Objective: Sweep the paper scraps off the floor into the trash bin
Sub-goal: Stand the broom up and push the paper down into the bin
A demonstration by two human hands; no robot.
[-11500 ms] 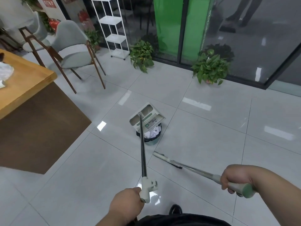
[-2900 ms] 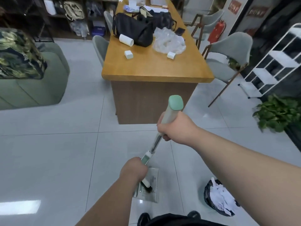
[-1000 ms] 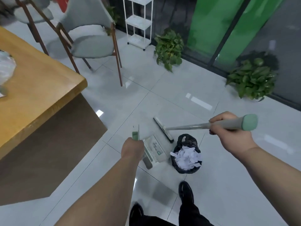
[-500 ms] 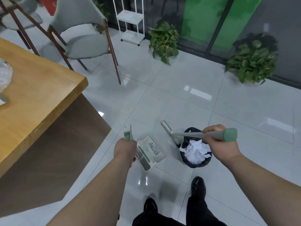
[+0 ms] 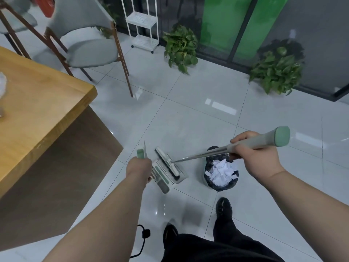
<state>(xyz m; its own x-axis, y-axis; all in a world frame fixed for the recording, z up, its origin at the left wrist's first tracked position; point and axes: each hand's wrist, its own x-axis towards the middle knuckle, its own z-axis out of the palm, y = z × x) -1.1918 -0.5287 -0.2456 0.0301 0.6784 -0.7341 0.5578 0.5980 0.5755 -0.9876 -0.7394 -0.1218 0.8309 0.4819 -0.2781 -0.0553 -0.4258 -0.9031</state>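
Note:
A small trash bin (image 5: 221,183) with a black liner stands on the tiled floor, filled with white paper scraps (image 5: 221,172). My right hand (image 5: 254,156) grips the grey-green handle of the broom (image 5: 200,156); its brush head lies across the white-and-green dustpan (image 5: 166,173), just left of the bin. My left hand (image 5: 138,168) grips the top of the dustpan's upright handle. I see no scraps on the floor tiles around the bin.
A wooden table (image 5: 34,110) with a brown side panel fills the left. Grey chairs (image 5: 83,40), a white shelf rack (image 5: 140,21) and potted plants (image 5: 180,47) line the glass wall at the back. My black shoes (image 5: 223,207) stand just below the bin.
The broom head has swung left from beside the bin onto the dustpan. My right hand has risen and moved right along with the handle. The bin now sits a little farther right.

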